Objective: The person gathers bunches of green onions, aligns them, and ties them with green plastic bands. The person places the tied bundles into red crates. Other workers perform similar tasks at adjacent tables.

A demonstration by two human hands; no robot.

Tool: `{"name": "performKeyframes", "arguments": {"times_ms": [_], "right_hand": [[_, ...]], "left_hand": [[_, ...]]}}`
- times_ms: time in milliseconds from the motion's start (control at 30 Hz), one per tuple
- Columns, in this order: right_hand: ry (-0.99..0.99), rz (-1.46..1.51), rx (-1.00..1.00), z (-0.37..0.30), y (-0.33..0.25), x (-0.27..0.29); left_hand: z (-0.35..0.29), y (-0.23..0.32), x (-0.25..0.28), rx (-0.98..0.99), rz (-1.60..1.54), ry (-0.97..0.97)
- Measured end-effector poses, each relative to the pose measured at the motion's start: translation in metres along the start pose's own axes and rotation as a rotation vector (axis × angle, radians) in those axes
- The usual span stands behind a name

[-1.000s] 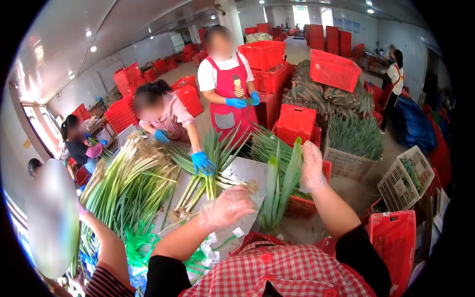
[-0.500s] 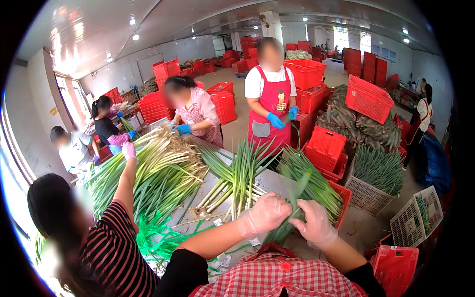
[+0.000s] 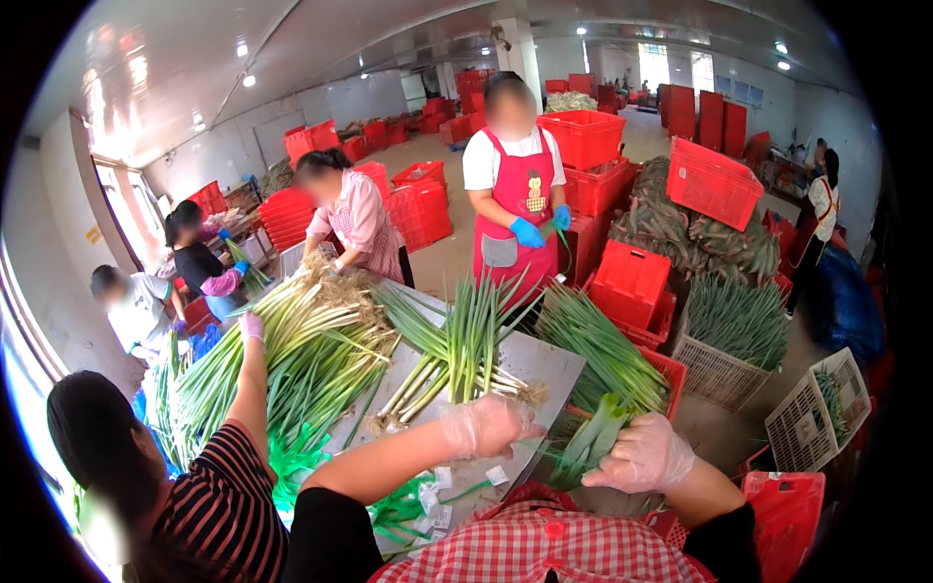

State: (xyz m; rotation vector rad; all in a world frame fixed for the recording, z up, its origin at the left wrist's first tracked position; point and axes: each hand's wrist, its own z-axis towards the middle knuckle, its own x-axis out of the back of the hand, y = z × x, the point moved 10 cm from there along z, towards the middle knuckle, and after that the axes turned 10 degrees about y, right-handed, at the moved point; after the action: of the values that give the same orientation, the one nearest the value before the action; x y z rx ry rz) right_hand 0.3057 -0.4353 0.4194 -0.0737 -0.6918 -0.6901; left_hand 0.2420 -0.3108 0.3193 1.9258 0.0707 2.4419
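Note:
Close in front of me, a bunch of green onions (image 3: 589, 445) shows its leafy green tops between my two gloved hands. My left hand (image 3: 496, 426), in a clear plastic glove, is closed at the left of the bunch. From its fingers a thin green strip (image 3: 544, 450) runs toward the leaves. My right hand (image 3: 646, 455), gloved the same way, makes a fist against the bunch's right side; what it grips is hidden. Beyond my left hand, several green onions (image 3: 465, 340) lie fanned and crossed on the metal table (image 3: 544, 364).
A big heap of green onions (image 3: 301, 340) covers the table's left, beside loose green strips (image 3: 292, 455). A co-worker in stripes (image 3: 219, 496) reaches over it at my left. Another in a red apron (image 3: 515, 214) stands opposite. A red crate (image 3: 671, 374) of green onions stands right.
My hands have drawn apart, the left one moving left and the right one slightly right and down. The thin green strip now shows between my left hand and the bunch.

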Motion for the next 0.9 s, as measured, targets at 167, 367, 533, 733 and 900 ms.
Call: {"name": "performKeyframes", "arguments": {"times_ms": [167, 367, 533, 733, 900], "right_hand": [[-0.018, 0.050, 0.040, -0.018, 0.018, 0.003], [-0.058, -0.087, -0.056, -0.049, 0.070, 0.028], [0.140, -0.172, -0.113, -0.059, 0.126, 0.082], [0.174, -0.018, -0.034, -0.028, 0.168, 0.082], [0.260, 0.037, 0.029, -0.024, 0.203, 0.070]], "left_hand": [[0.037, -0.001, 0.023, -0.019, 0.472, -0.061], [0.067, -0.025, 0.051, -0.045, 0.319, 0.315], [0.085, -0.057, 0.084, -0.046, -0.095, 0.941], [0.182, -0.040, -0.079, 0.310, -1.467, 0.369], [0.243, -0.051, -0.106, 0.442, -1.864, 0.422]]}}
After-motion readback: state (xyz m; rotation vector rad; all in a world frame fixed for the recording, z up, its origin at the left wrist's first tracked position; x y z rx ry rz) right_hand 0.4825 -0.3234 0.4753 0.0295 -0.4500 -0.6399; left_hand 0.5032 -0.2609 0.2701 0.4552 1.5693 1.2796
